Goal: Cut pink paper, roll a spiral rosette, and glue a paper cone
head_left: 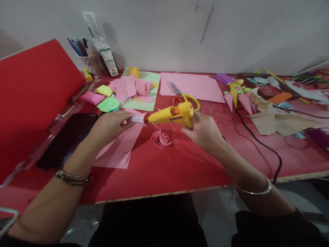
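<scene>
My right hand (203, 132) is closed around the grip of a yellow glue gun (171, 115), whose nozzle points left. Its tip nearly touches a small pink paper cone (138, 119) that my left hand (110, 125) pinches by the wide end. Both hands hover just above the red table (167, 171). A curled pink paper spiral (161, 138) lies on the table under the gun. The gun's black cord (259, 144) trails off to the right.
Scissors (183, 96) with yellow handles lie behind the gun beside a pink sheet (192, 85). Pink scraps (131, 87), clay lumps (108, 103), a pen cup (88, 61) and a black phone (69, 137) sit left. Finished paper cones (238, 97) lie right. A red board (33, 99) leans left.
</scene>
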Available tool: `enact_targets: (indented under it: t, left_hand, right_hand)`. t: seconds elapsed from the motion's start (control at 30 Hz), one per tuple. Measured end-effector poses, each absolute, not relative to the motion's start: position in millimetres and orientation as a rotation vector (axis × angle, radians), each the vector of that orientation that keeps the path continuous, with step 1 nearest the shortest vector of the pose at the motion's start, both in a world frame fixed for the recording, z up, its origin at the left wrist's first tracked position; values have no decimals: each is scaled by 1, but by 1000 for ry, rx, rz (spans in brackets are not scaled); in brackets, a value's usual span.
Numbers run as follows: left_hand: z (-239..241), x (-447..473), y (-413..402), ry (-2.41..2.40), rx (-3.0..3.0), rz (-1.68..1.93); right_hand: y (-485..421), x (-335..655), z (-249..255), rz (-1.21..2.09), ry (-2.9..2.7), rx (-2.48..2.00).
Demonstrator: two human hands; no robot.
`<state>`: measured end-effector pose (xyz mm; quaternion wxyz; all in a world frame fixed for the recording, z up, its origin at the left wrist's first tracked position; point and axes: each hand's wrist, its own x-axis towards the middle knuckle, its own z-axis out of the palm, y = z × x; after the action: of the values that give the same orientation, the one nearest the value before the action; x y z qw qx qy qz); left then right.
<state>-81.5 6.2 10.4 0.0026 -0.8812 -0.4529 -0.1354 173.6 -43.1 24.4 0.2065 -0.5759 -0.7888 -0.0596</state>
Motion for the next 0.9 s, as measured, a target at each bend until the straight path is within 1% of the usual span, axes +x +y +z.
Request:
enact_targets:
  t: [0.13,0.27,0.43,0.9]
  left_hand:
    - [8,-84,6,-1425,-2745,-439]
    - [11,-83,6,-1440,-2739,-374]
    - [14,-80,4,-1433,-2743,-378]
    - [14,-76,3,-1435,-2821,-424]
  right_hand:
    - [-43,173,25,-101,-2190,-1627]
    - [-44,171,25,-26,-2131,-1616]
    - [-44,170,26,-18,-2007,-1577]
    - [-46,168,21,-272,-1958,-1593]
